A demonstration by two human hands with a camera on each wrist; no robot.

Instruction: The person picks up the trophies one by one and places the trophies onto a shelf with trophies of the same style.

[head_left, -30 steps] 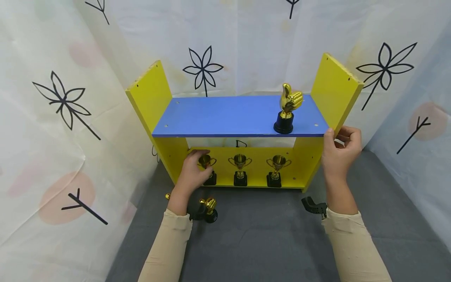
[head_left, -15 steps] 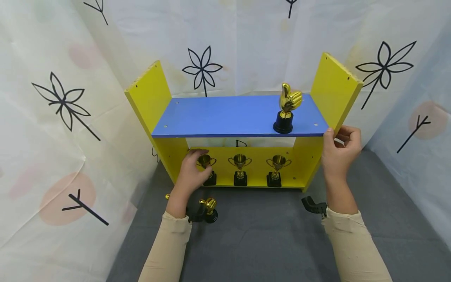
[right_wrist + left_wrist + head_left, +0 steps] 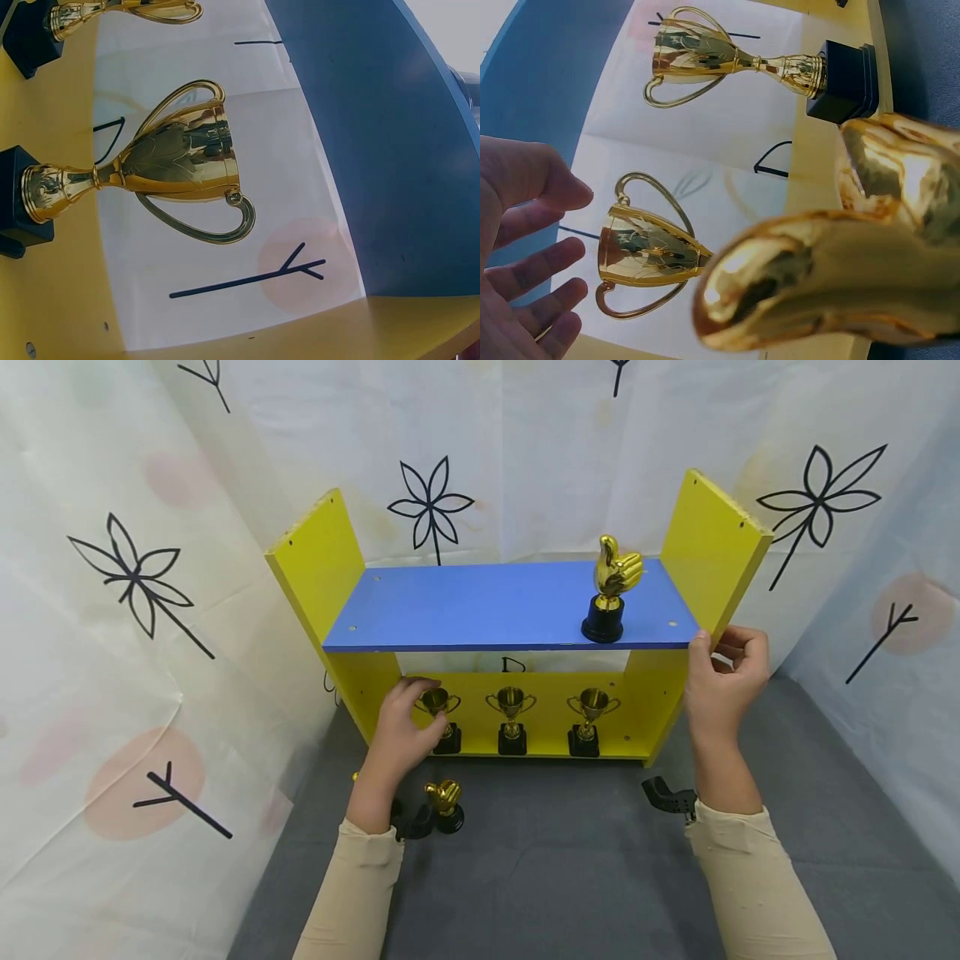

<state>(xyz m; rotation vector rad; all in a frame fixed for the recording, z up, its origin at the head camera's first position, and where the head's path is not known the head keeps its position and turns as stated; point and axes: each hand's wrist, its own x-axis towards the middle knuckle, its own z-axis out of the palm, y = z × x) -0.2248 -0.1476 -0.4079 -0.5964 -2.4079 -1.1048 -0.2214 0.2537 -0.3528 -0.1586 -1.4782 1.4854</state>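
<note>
My left hand (image 3: 405,722) is spread around the leftmost gold trophy cup (image 3: 435,700) on the lower level of a yellow and blue shelf unit (image 3: 472,602). In the left wrist view, the fingers and thumb stand apart from that cup's (image 3: 649,247) rim. A middle cup (image 3: 511,703) and a right cup (image 3: 592,708) stand upright in the same row on black bases. With its thumb on the front edge, my right hand (image 3: 726,685) grips the unit's right side panel (image 3: 712,556) where the blue board meets it.
A gold thumbs-up trophy (image 3: 613,585) stands on the blue board's right part. Another thumbs-up trophy (image 3: 447,806) is on the grey cloth (image 3: 570,868) beside my left wrist, which partly hides a further gold piece. Patterned white fabric (image 3: 547,460) hangs behind.
My left hand has drawn back slightly leftward, its fingers a little wider around the left cup, which stays in place. The right hand keeps its hold.
</note>
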